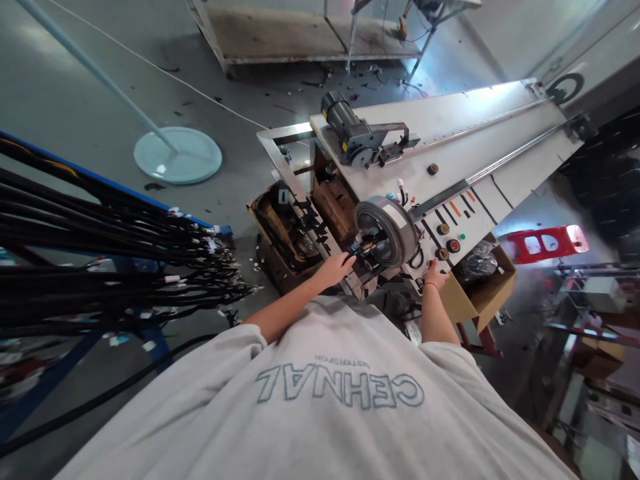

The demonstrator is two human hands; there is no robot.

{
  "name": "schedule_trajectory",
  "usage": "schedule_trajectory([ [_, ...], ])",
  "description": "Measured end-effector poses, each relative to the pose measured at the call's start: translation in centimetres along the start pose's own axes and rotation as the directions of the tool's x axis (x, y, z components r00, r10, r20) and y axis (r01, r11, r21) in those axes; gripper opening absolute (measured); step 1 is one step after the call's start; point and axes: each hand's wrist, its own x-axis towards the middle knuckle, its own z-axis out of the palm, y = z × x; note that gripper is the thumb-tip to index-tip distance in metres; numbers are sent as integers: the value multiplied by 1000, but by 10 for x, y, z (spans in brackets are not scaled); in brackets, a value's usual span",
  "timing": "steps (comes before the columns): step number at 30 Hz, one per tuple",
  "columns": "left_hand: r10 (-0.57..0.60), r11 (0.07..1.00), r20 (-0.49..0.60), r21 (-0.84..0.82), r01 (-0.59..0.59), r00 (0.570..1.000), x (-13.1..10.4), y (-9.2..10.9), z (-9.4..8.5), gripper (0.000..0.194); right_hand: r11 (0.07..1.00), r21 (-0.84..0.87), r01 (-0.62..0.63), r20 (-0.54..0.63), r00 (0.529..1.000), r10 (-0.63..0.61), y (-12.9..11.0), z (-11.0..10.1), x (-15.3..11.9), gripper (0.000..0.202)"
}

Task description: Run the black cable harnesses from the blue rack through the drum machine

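My left hand [338,268] has its fingers closed on the end of a dark cable bundle [361,248] beside a large grey tape roll [395,230]. That roll stands on the near end of a long white machine table [463,160]. At the table's near edge, my right hand [435,275] rests by the control buttons, its fingertips close to a small red knob; whether it holds anything is too small to tell. A red emergency button [453,246] and a green button [463,237] sit just beyond it. A motor [345,123] is mounted at the table's far left corner.
Many black cable harnesses [100,247] hang on a blue rack at the left. An open cardboard box [493,297] stands right of my right hand. Boxes of parts [280,233] sit below the machine's left end. A round white stand base [177,155] is on the floor.
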Motion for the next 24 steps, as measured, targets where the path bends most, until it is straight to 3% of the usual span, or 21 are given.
schedule_trajectory([
  [5, -22, 999, -13, 32, 22, 1000, 5, -3, -1, 45, 1000, 16, 12, -45, 999, -11, 1, 4, 1, 79],
  [11, 38, 990, 12, 134, -39, 999, 8, -12, -12, 45, 1000, 23, 8, -66, 998, -6, 3, 7, 6, 76],
  [24, 62, 992, 16, 106, -63, 998, -15, -18, -26, 43, 998, 55, 35, -72, 997, -31, 3, 6, 5, 70],
])
